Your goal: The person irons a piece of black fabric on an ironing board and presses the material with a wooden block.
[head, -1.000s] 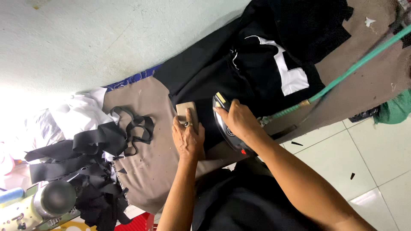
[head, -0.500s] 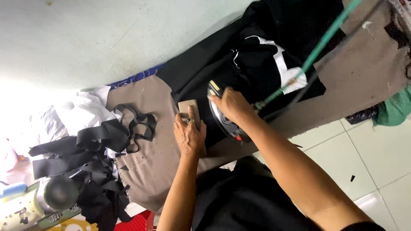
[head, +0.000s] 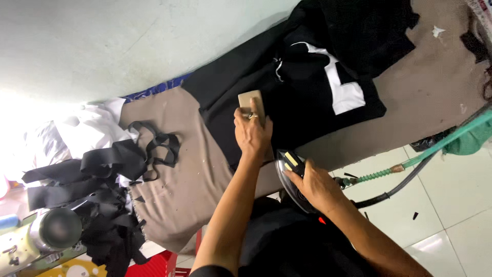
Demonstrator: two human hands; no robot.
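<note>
- We look down on a padded brown ironing board point(head: 195, 169) that runs from lower left to upper right of the frame, with black fabric point(head: 241, 97) draped over its middle.
- Our left hand point(head: 252, 134) lies flat at frame centre, fingers stretched forward and pressed on a small tan card template point(head: 252, 100) that rests on the black cloth.
- Our right hand point(head: 313, 185), just below and right of centre, is wrapped tight round the handle of a steam iron point(head: 290, 169) at the board's near edge.
- The iron looks heavy and hot to us, so the handle is the only safe hold; its green hose point(head: 441, 146) and dark cord point(head: 405, 185) trail off to the right and may tug.
- The fabric seems soft, light and limp, likely to slide or wrinkle unless held flat.
- The template looks thin and stiff; flat pressure suits it better than a pinch.
- A white panel point(head: 344, 90) shows on a black garment at upper right.
- Loose black strips point(head: 154, 149) pile at left, above a sewing machine point(head: 46, 233) in the lower left corner.
</note>
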